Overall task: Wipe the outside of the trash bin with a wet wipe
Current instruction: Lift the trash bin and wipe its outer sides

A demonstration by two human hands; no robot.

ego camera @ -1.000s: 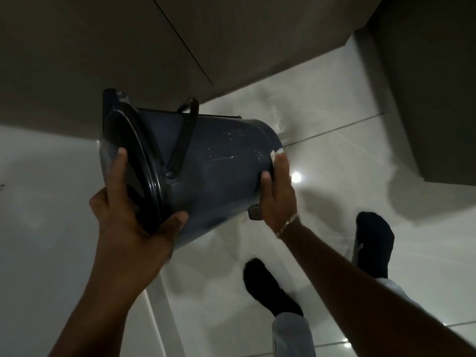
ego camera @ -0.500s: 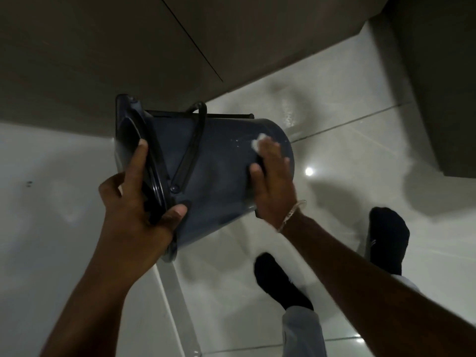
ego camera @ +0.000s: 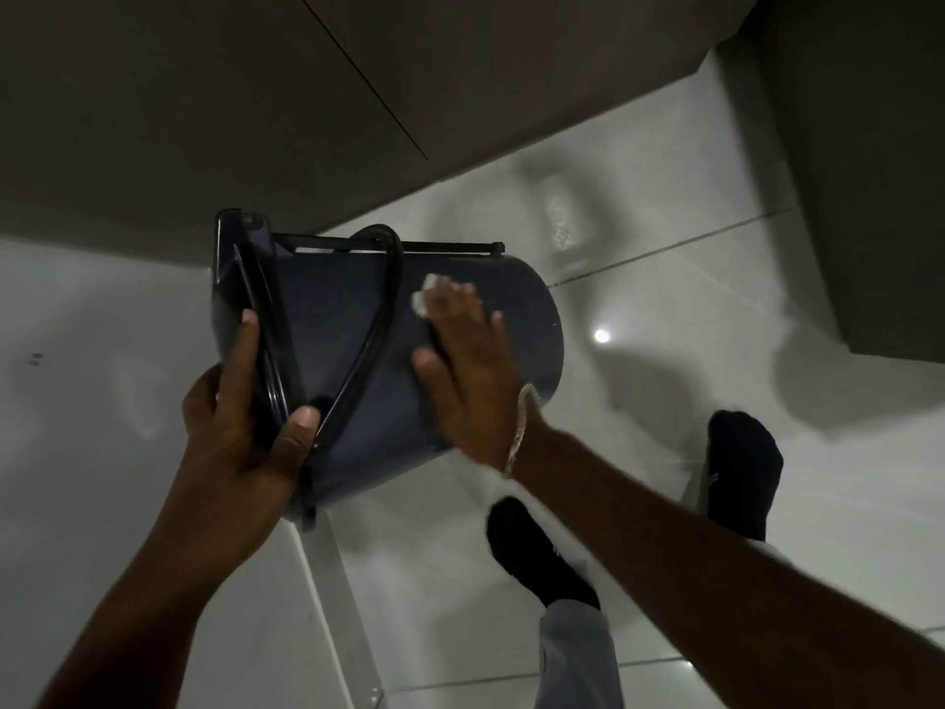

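Most of the wet wipe (ego camera: 424,294) sits hidden under the right hand (ego camera: 473,371); only a white crumple pokes out past the fingertips. That hand and the bracelet (ego camera: 516,432) at its wrist are smeared with blur. The left hand (ego camera: 240,427) covers part of the trash bin (ego camera: 337,360) rim, and the bin's mouth faces away, so its inside cannot be seen. Both forearms run off the bottom edge. The trouser leg (ego camera: 578,657) is cut off there too.
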